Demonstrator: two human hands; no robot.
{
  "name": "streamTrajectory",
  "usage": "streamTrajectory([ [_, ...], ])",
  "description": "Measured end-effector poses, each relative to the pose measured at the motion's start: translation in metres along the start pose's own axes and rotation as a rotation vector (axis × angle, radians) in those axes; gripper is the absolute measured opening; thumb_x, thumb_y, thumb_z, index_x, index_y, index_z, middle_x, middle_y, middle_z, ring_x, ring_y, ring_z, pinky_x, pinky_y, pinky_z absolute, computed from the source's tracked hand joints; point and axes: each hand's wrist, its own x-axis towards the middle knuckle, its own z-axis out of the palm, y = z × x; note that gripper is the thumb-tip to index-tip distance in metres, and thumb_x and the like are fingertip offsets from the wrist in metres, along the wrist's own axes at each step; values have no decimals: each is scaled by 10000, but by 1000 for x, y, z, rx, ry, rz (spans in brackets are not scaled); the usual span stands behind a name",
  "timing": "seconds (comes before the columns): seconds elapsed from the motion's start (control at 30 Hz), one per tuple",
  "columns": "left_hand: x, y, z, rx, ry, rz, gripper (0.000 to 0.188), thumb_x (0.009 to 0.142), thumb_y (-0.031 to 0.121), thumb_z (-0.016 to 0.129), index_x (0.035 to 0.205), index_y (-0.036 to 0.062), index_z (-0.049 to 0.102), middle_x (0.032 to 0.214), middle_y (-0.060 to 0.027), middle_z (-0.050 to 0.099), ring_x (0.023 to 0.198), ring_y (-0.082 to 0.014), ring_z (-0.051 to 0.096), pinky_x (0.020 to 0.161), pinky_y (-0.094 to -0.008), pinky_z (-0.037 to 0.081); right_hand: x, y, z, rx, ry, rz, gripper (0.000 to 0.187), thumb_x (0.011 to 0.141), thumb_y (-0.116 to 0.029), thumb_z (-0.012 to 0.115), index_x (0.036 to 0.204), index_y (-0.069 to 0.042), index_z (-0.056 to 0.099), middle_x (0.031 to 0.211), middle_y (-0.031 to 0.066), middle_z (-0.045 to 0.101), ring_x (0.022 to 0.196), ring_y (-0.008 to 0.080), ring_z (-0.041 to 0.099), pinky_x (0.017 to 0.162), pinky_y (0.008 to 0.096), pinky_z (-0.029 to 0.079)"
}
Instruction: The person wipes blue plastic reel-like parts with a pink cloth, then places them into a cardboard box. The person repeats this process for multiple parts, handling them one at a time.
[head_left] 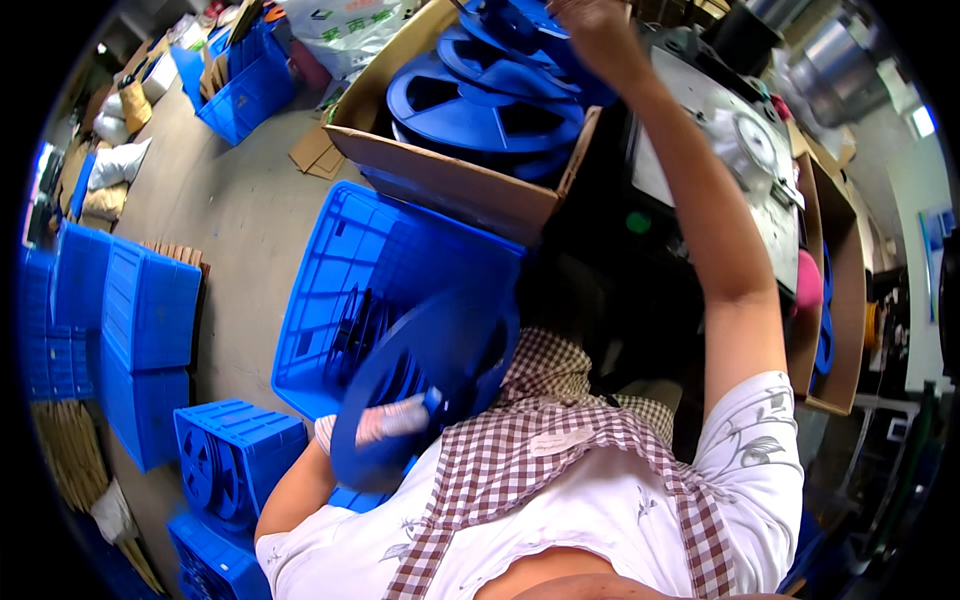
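My left hand (395, 418), in a pale striped glove or wrapping, grips a large blue plastic reel (437, 328) through one of its openings. The reel is tilted and slightly blurred, close to my apron. Behind it stands a blue plastic crate (310, 300) with dark reels or discs (360, 325) inside. My right arm stretches far forward, and my right hand (597, 28) is at the top edge, by a cardboard box (450, 190) heaped with blue reels (485, 118). Its fingers are mostly cut off or blurred, so I cannot tell whether they hold a reel.
A machine with a pale metal top (690, 190) and a white round part (745, 140) stands to the right. Beyond it is another cardboard box (838, 300). Stacked blue crates (150, 310) line the left, with a reel-filled crate (240, 455) nearer me.
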Motion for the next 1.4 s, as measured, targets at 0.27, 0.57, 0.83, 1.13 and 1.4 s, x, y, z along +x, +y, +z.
streamTrajectory([
  [0.27, 41, -11, 31, -14, -163, 58, 577, 892, 429, 621, 1294, 37, 484, 1075, -154, 631, 944, -278, 639, 861, -408, 522, -44, -198, -157, 875, 29, 564, 340, 960, -237, 554, 1210, -17, 483, 881, 72, 532, 709, 119, 531, 448, 215, 404],
  [0.57, 117, -78, 101, -8, -200, 293, 556, 920, 336, 598, 1376, 118, 370, 1076, -122, 611, 915, -220, 629, 807, -354, 533, -148, -302, -52, 186, -337, -13, 550, 855, -318, 669, 1259, 20, 511, 1120, 231, 549, 1102, 397, 530, 896, 428, 489],
  [0.83, 133, -109, 132, 40, -194, 379, 596, 944, 254, 578, 1449, 189, 268, 1076, -94, 593, 889, -169, 619, 759, -306, 543, -255, -270, -150, -207, -199, 445, 604, 864, -432, 641, 1288, -15, 531, 1259, 219, 518, 1154, 379, 499, 986, 431, 408],
  [1.13, 172, -138, 167, 352, -302, 473, 714, 947, 159, 574, 1522, 233, 156, 1161, -92, 551, 1001, -165, 578, 857, -317, 514, -309, -251, -149, 361, -36, 870, 698, 961, -529, 452, 1460, -56, 330, 1066, 158, 559, 956, 237, 586, 889, 359, 485],
  [1.4, 183, -130, 182, 1115, -309, 932, 776, 846, 287, 698, 1477, 87, 294, 1372, -210, 456, 1256, -328, 470, 1040, -410, 407, -296, -272, -189, 1043, 54, 1258, 702, 942, -539, 479, 1476, -111, 324, 1095, 107, 572, 879, 155, 577, 756, 269, 489],
])
